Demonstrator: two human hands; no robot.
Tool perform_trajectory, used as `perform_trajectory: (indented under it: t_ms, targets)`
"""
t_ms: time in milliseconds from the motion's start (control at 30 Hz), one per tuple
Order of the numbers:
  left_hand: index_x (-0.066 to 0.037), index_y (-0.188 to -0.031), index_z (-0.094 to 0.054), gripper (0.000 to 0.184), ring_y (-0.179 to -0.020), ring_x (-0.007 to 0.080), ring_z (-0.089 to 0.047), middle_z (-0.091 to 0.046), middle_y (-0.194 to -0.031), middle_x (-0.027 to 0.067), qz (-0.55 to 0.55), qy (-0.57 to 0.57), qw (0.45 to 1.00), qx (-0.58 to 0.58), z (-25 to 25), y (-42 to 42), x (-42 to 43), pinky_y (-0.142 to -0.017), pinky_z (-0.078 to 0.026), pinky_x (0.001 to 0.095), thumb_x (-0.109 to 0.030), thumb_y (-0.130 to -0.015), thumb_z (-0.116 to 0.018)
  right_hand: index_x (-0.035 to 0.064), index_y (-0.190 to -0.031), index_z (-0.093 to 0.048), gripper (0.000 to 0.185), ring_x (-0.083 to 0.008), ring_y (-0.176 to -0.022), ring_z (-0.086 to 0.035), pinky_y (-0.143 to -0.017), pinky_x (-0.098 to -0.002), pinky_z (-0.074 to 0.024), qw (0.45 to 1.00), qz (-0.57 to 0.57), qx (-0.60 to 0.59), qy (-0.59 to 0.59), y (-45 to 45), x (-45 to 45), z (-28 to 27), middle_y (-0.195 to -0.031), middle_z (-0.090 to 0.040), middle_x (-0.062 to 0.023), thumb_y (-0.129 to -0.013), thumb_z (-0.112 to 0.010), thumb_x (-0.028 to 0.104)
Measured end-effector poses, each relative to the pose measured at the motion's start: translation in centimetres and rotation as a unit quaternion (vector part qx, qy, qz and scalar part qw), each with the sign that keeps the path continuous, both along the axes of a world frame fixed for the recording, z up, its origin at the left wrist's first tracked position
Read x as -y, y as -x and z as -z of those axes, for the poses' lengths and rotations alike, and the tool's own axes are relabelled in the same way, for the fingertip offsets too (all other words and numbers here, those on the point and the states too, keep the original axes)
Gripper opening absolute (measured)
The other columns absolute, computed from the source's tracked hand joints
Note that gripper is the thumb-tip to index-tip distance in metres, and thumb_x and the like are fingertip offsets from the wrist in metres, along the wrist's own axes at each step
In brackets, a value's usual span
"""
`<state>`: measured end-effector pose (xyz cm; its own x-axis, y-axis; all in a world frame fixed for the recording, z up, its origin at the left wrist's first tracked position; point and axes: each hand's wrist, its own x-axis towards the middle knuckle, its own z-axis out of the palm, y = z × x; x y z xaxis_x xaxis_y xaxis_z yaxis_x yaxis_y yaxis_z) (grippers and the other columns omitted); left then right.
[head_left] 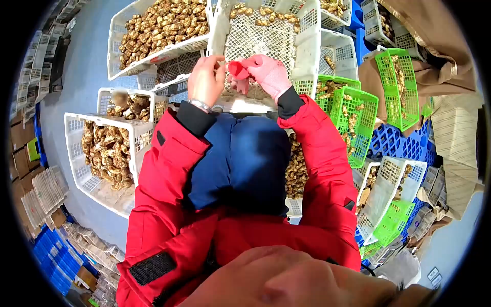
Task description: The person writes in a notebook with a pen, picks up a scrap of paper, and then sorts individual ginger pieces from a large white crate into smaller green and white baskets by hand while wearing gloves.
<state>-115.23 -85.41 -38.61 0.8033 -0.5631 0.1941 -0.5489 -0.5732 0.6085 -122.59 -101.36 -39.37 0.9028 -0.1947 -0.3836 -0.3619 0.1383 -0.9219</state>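
Note:
My left hand is bare, with a silvery band at its wrist. Its thumb and fingers are apart and slightly bent, just left of a loose pink glove. My right hand wears a pink glove and pinches the loose glove by its cuff. The red inside of that cuff faces my left hand, and the glove's fingers dangle below. Whether my left fingertips touch the cuff I cannot tell. Beneath both hands is a white crate with a few brown-and-cream, mushroom-like pieces at its far end.
White crates full of similar brown pieces stand at the upper left and left. Green baskets with fewer pieces are on the right, beside blue plastic pallets. Brown cloth drapes the upper right. Stacked crates line the far left.

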Motion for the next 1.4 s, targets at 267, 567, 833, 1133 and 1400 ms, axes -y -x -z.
perform_trajectory:
  t_ms: [267, 567, 833, 1133, 1400]
  targets:
    - [-0.005, -0.073, -0.048, 0.019, -0.039, 0.0056, -0.033, -0.043, -0.053, -0.0012, 0.054, 0.183, 0.706, -0.682, 0.1, -0.1, -0.2, -0.035, -0.026, 0.0210, -0.011, -0.088, -0.039, 0.0114, -0.094, -0.063, 0.018, -0.0163, -0.072, -0.060, -0.067, -0.0272, -0.0465, 0.893, -0.109, 0.165, 0.404, 1.3, -0.8, -0.5, -0.078, -0.061, -0.0033, -0.084, -0.054, 0.022]
    - [0.000, -0.130, -0.033, 0.048, -0.105, 0.0237, -0.053, -0.051, -0.118, 0.0144, 0.040, 0.472, 0.595, -0.649, 4.0, -2.1, -1.0, -0.089, -0.045, 0.0361, -0.021, -0.089, -0.046, 0.0091, -0.088, -0.062, 0.014, -0.0042, -0.055, -0.052, -0.051, -0.0179, -0.0406, 0.988, -0.136, 0.051, 0.053, 1.6, -3.8, -3.6, -0.061, -0.057, 0.0006, -0.083, -0.058, 0.021]
    - [0.001, -0.131, -0.031, 0.058, -0.127, 0.0294, -0.031, -0.034, -0.134, 0.0209, 0.165, 0.420, 0.383, -0.806, 2.9, -4.6, 5.3, -0.105, -0.024, 0.0440, -0.042, -0.091, -0.032, 0.0057, -0.088, -0.061, 0.013, -0.0051, -0.054, -0.051, -0.048, -0.0192, -0.0402, 0.979, -0.175, 0.105, -0.027, 1.4, -4.9, -5.6, -0.064, -0.057, -0.0008, -0.083, -0.056, 0.017]
    - [-0.005, -0.132, -0.032, 0.049, -0.124, 0.0345, -0.032, -0.033, -0.135, 0.0158, 0.111, 0.477, 0.490, -0.721, -2.1, -1.2, 3.3, -0.104, -0.026, 0.0486, -0.026, -0.089, -0.043, 0.0069, -0.086, -0.062, 0.017, -0.0080, -0.051, -0.053, -0.048, -0.0217, -0.0424, 0.892, -0.371, 0.222, 0.131, 1.5, -7.3, -9.3, -0.061, -0.059, -0.0011, -0.081, -0.056, 0.021]
    - [0.000, -0.127, -0.037, 0.042, -0.120, 0.0305, -0.039, -0.040, -0.129, 0.0167, 0.029, 0.559, 0.503, -0.659, -3.7, -1.4, 0.5, -0.098, -0.036, 0.0427, -0.016, -0.089, -0.046, 0.0018, -0.104, -0.061, 0.025, -0.0116, -0.068, -0.060, -0.064, -0.0242, -0.0479, 0.979, -0.185, 0.060, -0.057, -2.4, 0.6, -4.0, -0.084, -0.064, -0.0060, -0.085, -0.054, 0.018]
